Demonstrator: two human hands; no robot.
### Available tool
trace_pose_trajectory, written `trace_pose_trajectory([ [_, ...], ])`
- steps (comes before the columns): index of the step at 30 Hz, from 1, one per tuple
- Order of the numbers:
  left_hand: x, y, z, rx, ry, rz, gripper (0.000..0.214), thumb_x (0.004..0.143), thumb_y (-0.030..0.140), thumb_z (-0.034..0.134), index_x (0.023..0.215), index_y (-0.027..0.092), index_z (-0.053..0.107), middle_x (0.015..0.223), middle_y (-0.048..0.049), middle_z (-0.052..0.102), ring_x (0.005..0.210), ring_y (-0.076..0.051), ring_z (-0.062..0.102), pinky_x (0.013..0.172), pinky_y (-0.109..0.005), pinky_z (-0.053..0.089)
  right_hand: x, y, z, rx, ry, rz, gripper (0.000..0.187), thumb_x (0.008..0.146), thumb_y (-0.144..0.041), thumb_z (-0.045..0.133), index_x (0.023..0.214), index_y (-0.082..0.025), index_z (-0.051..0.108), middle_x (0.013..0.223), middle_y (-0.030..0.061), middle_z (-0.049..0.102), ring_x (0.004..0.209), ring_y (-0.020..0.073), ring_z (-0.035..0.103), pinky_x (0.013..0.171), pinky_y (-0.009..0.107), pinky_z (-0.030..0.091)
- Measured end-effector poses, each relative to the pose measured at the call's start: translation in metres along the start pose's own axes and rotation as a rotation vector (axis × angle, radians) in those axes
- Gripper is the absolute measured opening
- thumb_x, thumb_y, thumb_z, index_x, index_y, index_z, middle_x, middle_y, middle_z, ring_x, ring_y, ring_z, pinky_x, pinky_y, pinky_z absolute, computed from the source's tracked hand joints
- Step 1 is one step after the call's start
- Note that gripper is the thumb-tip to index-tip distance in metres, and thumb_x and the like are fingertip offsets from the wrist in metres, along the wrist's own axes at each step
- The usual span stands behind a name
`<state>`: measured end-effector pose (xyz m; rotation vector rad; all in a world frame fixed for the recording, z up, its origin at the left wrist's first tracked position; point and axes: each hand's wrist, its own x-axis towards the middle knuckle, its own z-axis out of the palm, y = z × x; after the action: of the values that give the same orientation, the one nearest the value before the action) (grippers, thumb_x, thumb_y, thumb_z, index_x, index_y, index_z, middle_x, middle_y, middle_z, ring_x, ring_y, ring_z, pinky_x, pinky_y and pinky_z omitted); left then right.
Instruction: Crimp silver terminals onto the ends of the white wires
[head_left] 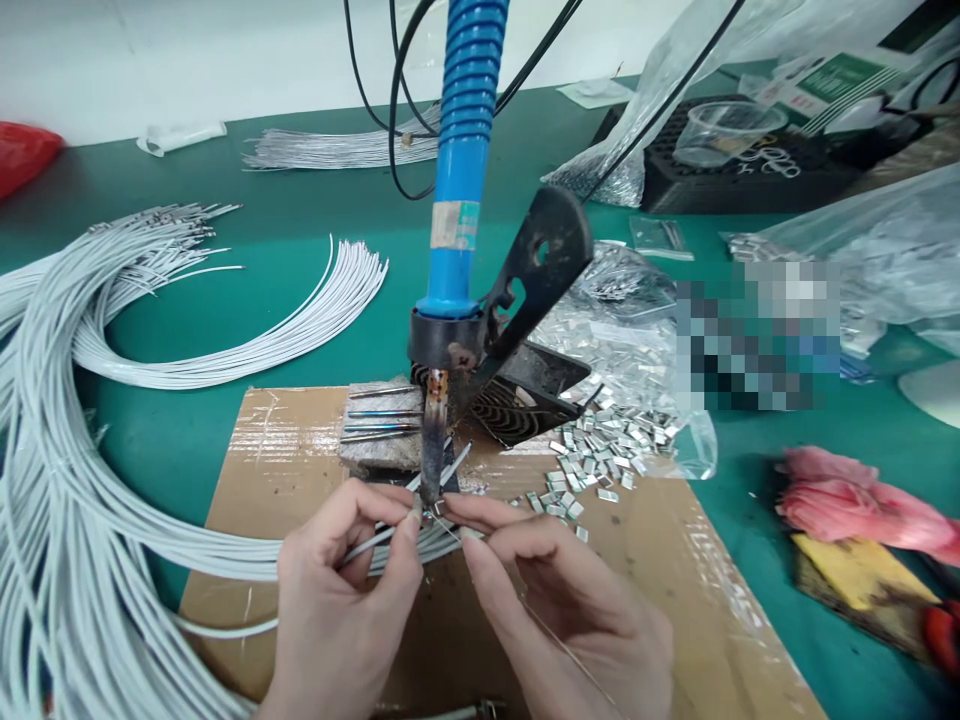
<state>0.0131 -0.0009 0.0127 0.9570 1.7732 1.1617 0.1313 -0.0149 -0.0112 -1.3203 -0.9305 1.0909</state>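
Observation:
My left hand (345, 590) pinches a white cable (366, 546) close to its end, just under the tip of a soldering iron (433, 440). The iron is fixed upright with its tip down and has a blue handle (457, 245). Between the fingertips of my right hand (577, 590) is a thin solder wire (566, 648), which trails down across the palm. Its upper end reaches the iron's tip. A small shiny metal piece (437, 510) sits at the tip between both hands; how it joins the cable is too small to tell.
Bundles of white cables (52, 420) curve over the left of the green table. A cardboard sheet (262, 440) lies beneath the hands. Small metal pieces (600, 450) are scattered at right beside a plastic bag (622, 350). A pink cloth (840, 500) lies farther right.

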Motion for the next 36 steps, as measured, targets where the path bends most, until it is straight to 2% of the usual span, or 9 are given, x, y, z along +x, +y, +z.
trace_pose_trajectory([
  [15,0.0009,-0.0054,-0.0009,0.013,-0.039,0.019,0.014,0.076,0.023,0.072,0.064,0.021,0.065,0.081,0.0009,0.075,0.071,-0.013,0.074,0.062,-0.016,0.058,-0.0002,0.0053,-0.0029,-0.078,0.006,-0.023,0.017,0.085,-0.021,0.076,0.069,-0.025,0.071,0.099,0.0016,0.083,0.088,0.0181,0.079,0.085,0.023,0.059],
  [22,0.0002,-0.0026,-0.0005,-0.014,-0.027,0.023,0.013,0.074,0.023,0.072,0.064,0.021,0.065,0.078,0.0009,0.075,0.066,-0.013,0.072,0.055,-0.015,0.056,0.0003,0.0047,-0.0022,-0.044,0.0,-0.059,0.017,0.084,-0.017,0.077,0.07,-0.025,0.073,0.098,0.0005,0.084,0.083,0.0168,0.08,0.081,0.022,0.059],
  [31,-0.0002,-0.0036,-0.0008,-0.001,-0.017,0.019,0.014,0.074,0.024,0.074,0.064,0.021,0.065,0.08,0.0004,0.076,0.072,-0.014,0.074,0.065,-0.016,0.06,0.0005,0.0066,-0.0011,-0.041,0.015,-0.101,0.016,0.083,-0.015,0.078,0.072,-0.026,0.074,0.097,-0.0009,0.084,0.08,0.0152,0.08,0.078,0.021,0.06],
  [36,-0.0005,-0.0031,-0.0018,-0.022,-0.018,0.013,0.012,0.073,0.022,0.074,0.064,0.022,0.067,0.079,0.002,0.075,0.071,-0.012,0.073,0.066,-0.013,0.059,0.0007,0.0072,-0.0013,-0.057,0.0,-0.144,0.016,0.083,-0.012,0.077,0.074,-0.025,0.075,0.097,0.0003,0.084,0.08,0.0163,0.08,0.079,0.024,0.061],
])
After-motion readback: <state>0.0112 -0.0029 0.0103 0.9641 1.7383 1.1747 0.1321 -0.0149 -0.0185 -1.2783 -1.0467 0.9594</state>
